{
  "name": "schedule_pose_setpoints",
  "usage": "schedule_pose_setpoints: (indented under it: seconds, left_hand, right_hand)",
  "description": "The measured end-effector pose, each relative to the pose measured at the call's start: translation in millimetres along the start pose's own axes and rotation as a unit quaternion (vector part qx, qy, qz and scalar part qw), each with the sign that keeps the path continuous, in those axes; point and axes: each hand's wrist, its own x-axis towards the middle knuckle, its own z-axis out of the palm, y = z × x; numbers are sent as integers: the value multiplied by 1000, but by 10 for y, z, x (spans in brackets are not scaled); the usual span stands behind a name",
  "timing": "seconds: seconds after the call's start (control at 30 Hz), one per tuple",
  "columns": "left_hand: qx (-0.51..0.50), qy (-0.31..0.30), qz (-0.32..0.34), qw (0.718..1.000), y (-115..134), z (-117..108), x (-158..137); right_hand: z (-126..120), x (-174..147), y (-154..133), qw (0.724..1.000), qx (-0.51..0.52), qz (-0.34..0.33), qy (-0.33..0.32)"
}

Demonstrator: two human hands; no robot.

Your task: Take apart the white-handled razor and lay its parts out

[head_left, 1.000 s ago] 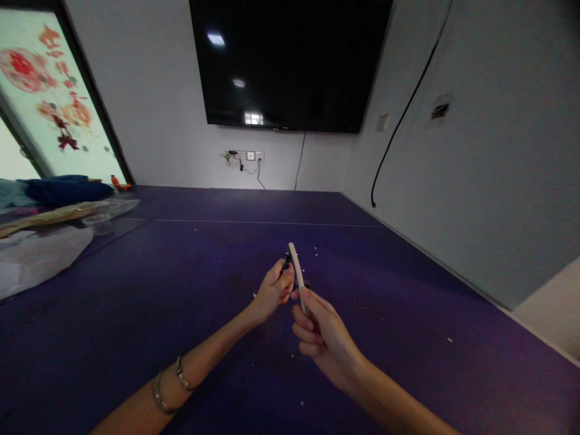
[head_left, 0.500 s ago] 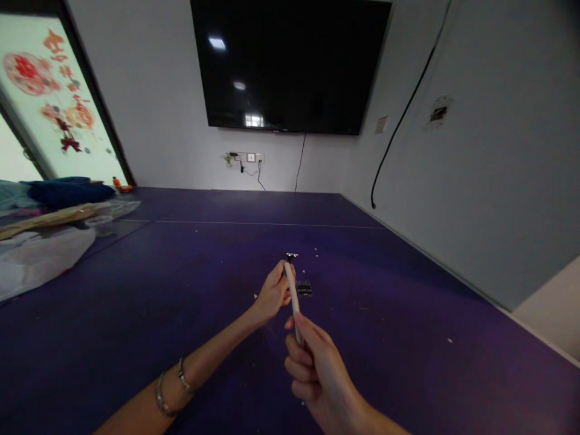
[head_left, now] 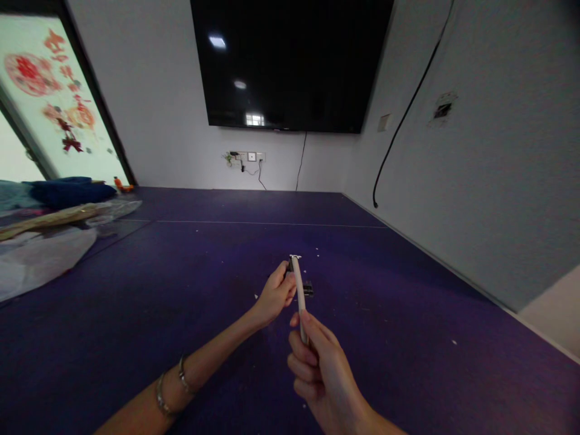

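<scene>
A slim off-white stick (head_left: 299, 289) is pinched near its lower end by my right hand (head_left: 319, 356), its fingers curled. It points up and away from me. Its far end overlaps the pale top edge of a small black object (head_left: 290, 264), and I cannot tell whether the two touch. Closed around that black object is my left hand (head_left: 275, 296), which hides most of it. Just right of the stick, a small dark rectangular piece (head_left: 309, 289) lies on the purple surface (head_left: 385, 338), partly covered.
Small white scraps dot the surface. At the left lie a clear plastic bag (head_left: 49, 257), blue cloth (head_left: 72, 192) and a small orange item (head_left: 121, 185). A large television (head_left: 290, 66) hangs on the far wall above sockets (head_left: 252, 156). A black cable (head_left: 403, 121) dangles at the right.
The off-white stick's far end has shifted slightly right and up, now crossing the pale edge of the black object. My right hand has moved a little right; the left hand is nearly still.
</scene>
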Motion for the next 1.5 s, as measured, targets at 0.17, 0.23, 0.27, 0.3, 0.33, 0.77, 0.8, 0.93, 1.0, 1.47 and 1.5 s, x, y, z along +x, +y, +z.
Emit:
schedule_pose_setpoints:
  seconds: [0.17, 0.23, 0.27, 0.3, 0.33, 0.77, 0.8, 0.93, 1.0, 1.47, 1.5]
  left_hand:
    - [-4, -19, -9, 1000, -49, 4, -10]
    - [1, -14, -7, 1000, -36, 2, -11]
    - [0, -7, -2, 1000, -26, -2, -8]
    - [-1, 2, 3, 1000, -16, -7, -4]
    - [-3, 9, 7, 1000, -8, -13, 1]
    - [-14, 4, -25, 1000, -8, -23, -5]
    - [-16, -1, -19, 1000, -14, -21, -6]
    - [-10, -25, -12, 1000, -32, 0, -14]
    - [-13, -17, -15, 1000, -23, -5, -6]
    - [-72, -5, -72, 995, 127, 47, -4]
    - [-86, 5, -85, 993, 153, 79, -27]
  right_hand:
    - [-9, 23, -50, 999, 4, -34, -2]
    - [-21, 29, 20, 1000, 1, -17, 4]
    - [-25, 27, 59, 1000, -2, -2, 6]
    - [-27, 24, 90, 1000, -6, 13, 5]
    - [-27, 21, 105, 1000, -8, 20, 5]
    - [-42, 51, 64, 1000, 10, -23, 4]
    - [-40, 50, 40, 999, 12, -32, 2]
    - [-48, 68, -35, 998, 18, -56, 9]
    - [-60, 72, 29, 999, 15, -39, 15]
    - [-352, 414, -658, 930, -235, -281, 9]
    - [-428, 493, -761, 914, -279, -293, 19]
